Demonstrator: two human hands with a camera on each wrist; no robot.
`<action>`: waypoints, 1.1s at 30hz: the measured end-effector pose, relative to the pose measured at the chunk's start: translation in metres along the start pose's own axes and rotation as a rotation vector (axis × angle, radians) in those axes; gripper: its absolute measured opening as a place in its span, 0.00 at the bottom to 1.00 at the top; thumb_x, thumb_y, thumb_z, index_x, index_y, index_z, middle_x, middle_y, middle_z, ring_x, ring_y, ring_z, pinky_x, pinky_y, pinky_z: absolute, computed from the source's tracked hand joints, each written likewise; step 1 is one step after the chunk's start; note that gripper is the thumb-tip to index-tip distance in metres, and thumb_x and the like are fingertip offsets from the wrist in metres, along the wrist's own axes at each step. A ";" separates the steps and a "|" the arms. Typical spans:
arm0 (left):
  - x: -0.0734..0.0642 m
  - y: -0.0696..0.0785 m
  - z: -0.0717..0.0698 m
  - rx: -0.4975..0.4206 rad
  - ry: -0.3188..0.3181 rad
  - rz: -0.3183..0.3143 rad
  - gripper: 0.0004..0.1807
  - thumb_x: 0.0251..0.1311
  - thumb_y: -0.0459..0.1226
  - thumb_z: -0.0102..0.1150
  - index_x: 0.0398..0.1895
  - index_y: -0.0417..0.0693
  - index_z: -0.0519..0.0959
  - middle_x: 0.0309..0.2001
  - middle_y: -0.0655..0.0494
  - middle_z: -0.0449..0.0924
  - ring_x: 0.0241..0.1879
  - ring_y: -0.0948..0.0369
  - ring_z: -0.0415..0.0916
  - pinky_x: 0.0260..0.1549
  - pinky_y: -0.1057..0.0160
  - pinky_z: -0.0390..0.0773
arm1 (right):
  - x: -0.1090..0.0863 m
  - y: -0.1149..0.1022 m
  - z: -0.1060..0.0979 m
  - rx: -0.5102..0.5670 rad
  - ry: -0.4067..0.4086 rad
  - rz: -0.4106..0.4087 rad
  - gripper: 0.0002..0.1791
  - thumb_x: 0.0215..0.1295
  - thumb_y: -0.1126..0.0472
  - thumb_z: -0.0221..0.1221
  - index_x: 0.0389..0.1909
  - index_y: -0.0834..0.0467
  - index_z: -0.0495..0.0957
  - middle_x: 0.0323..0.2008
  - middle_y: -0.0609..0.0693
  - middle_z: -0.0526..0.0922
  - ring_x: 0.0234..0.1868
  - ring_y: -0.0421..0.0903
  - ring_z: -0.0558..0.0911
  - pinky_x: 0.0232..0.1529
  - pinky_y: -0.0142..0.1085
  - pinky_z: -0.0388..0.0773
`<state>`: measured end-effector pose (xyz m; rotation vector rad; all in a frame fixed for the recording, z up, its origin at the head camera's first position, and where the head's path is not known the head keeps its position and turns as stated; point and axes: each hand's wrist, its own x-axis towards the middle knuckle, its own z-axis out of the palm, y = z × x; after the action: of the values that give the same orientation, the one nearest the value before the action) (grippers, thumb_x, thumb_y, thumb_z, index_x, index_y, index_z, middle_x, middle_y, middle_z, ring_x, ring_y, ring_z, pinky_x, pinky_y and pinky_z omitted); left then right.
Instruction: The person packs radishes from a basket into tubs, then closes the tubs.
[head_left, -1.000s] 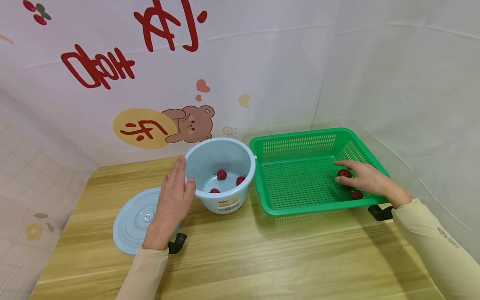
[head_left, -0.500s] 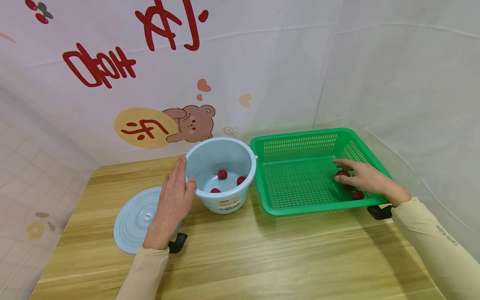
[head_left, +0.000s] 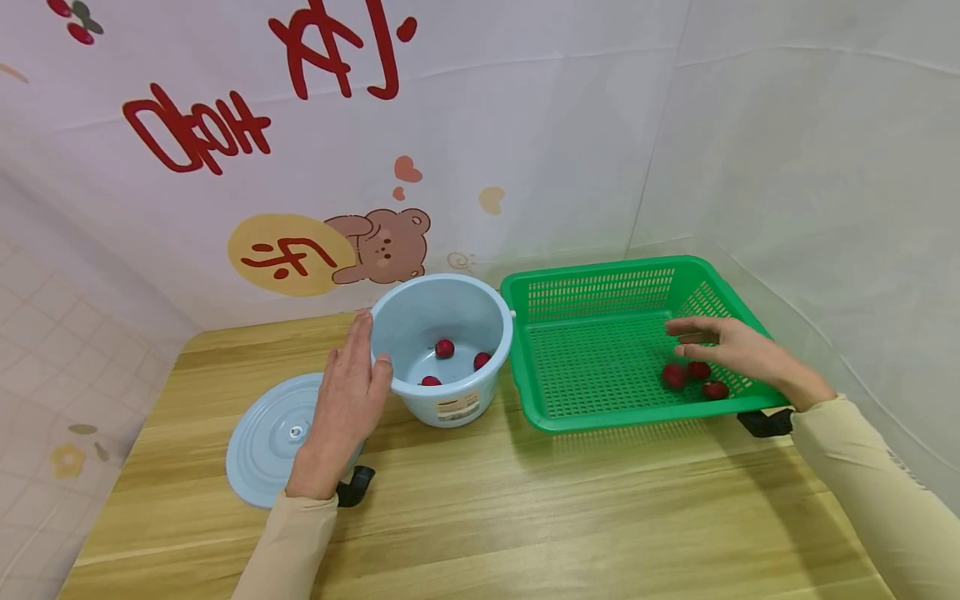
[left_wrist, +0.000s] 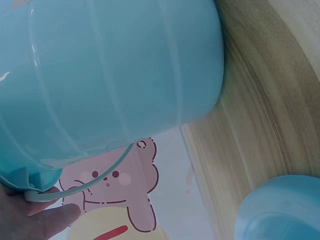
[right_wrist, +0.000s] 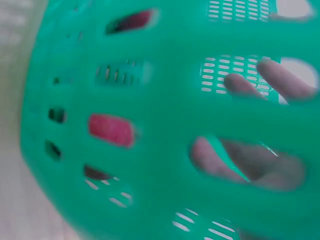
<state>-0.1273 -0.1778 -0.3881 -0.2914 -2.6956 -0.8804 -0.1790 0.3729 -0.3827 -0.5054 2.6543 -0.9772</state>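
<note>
As I watch from the remote stn, the wood-grain desk (head_left: 570,517) runs nearest me, below both sets of fingers. Back-left of the L wrist, the lt-blue lid (head_left: 258,446) lies flat, partly covered by the L hand (head_left: 348,396). My L fingers are straight, not gripping, set agst the rim of the lt-blue bucket (head_left: 420,321); the L wrist cam puts them by the end of its handle (left_wrist: 107,172).

My R hand (head_left: 738,348) is over the green basket (head_left: 645,417), fingers loosely extended, nothing in grasp. Just below those fingertips is a blurred red pc (head_left: 673,377); partly under the hand, a second red pc (head_left: 698,371); a bit R and nearer me, a third red pc (head_left: 716,390). All three are inside the basket.

R of the L fingers, the bucket holds three red balls (head_left: 445,349) on its bottom. Beyond all fingers: white backdrop (head_left: 570,158) w/ bear print (head_left: 385,246).
</note>
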 end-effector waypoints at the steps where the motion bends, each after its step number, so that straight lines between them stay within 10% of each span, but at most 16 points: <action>1: 0.000 0.000 0.000 0.000 0.000 0.000 0.36 0.77 0.44 0.37 0.82 0.36 0.51 0.82 0.43 0.50 0.79 0.44 0.51 0.74 0.32 0.47 | 0.001 0.002 0.001 0.009 -0.026 -0.003 0.30 0.77 0.53 0.59 0.74 0.62 0.69 0.69 0.64 0.74 0.66 0.65 0.76 0.61 0.48 0.76; 7: 0.000 0.000 0.000 -0.005 0.000 -0.008 0.36 0.76 0.44 0.37 0.82 0.36 0.51 0.82 0.43 0.51 0.79 0.43 0.52 0.74 0.32 0.47 | 0.002 0.004 0.004 0.054 -0.106 -0.010 0.32 0.73 0.54 0.63 0.73 0.63 0.69 0.70 0.63 0.73 0.68 0.65 0.74 0.52 0.26 0.76; 25: 0.000 -0.002 0.002 -0.006 0.004 -0.004 0.36 0.76 0.45 0.37 0.82 0.37 0.52 0.82 0.44 0.51 0.79 0.44 0.53 0.73 0.31 0.47 | 0.006 0.004 0.009 0.037 -0.190 -0.009 0.30 0.72 0.57 0.65 0.71 0.62 0.73 0.63 0.64 0.79 0.56 0.57 0.82 0.45 0.34 0.79; 33: 0.001 -0.001 0.002 -0.009 0.001 -0.006 0.36 0.76 0.45 0.37 0.82 0.37 0.52 0.82 0.44 0.50 0.79 0.44 0.52 0.73 0.31 0.48 | 0.006 0.005 0.014 -0.074 -0.216 0.020 0.29 0.69 0.51 0.67 0.68 0.56 0.78 0.67 0.64 0.76 0.69 0.68 0.71 0.57 0.53 0.79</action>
<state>-0.1288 -0.1777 -0.3901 -0.2845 -2.6941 -0.8941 -0.1806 0.3664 -0.3968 -0.5648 2.5039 -0.7730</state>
